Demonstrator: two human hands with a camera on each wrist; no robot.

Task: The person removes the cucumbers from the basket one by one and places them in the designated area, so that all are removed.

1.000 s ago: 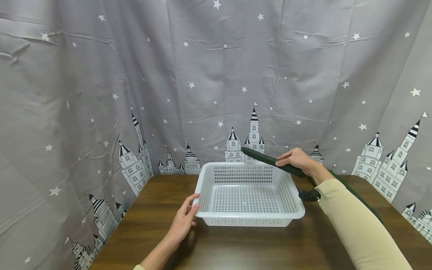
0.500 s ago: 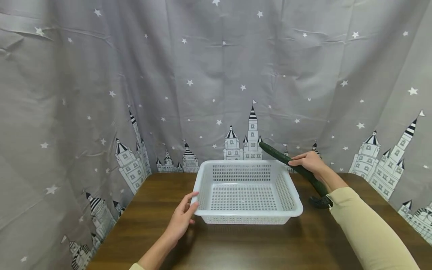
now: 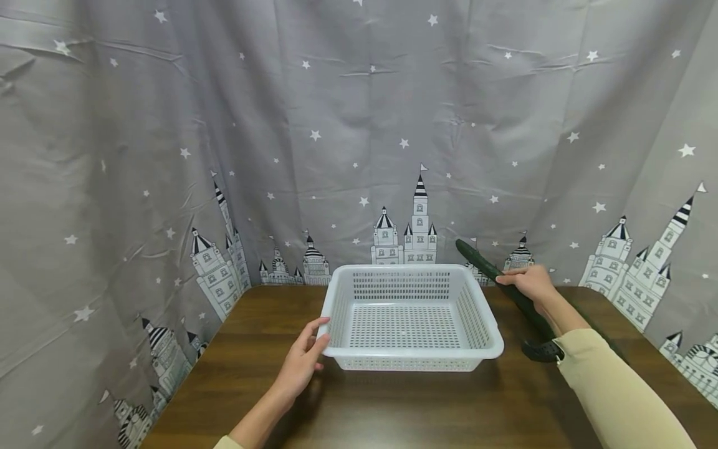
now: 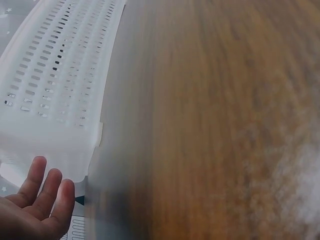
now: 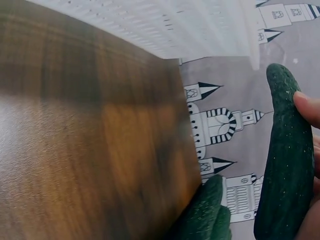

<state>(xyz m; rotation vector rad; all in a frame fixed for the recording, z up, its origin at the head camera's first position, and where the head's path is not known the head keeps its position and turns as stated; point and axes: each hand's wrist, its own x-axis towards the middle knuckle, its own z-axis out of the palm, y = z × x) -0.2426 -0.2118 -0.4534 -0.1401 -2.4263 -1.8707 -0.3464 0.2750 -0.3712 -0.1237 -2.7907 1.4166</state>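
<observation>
A white plastic basket (image 3: 412, 318) with slotted walls stands on the wooden table, and nothing lies inside it. At its left side my left hand (image 3: 300, 362) holds the rim; the left wrist view has several curved fingers (image 4: 62, 202) by the basket's end wall. To the right of the basket, my right hand (image 3: 530, 284) grips a long dark green cucumber (image 3: 477, 259), tilted with its far end raised. The right wrist view shows the thumb (image 5: 307, 107) pressed on this cucumber (image 5: 285, 165).
More cucumbers (image 5: 200, 215) lie at the table's right side, partly hidden by the right arm in the head view. A black strap (image 3: 541, 351) is at the right wrist. Behind the brown table (image 3: 392, 405) hangs a grey curtain (image 3: 336, 125) printed with stars and castles.
My right hand has moved right and slightly down with the cucumber, from above the basket's back right corner to beside it. The left hand and the basket stay in place.
</observation>
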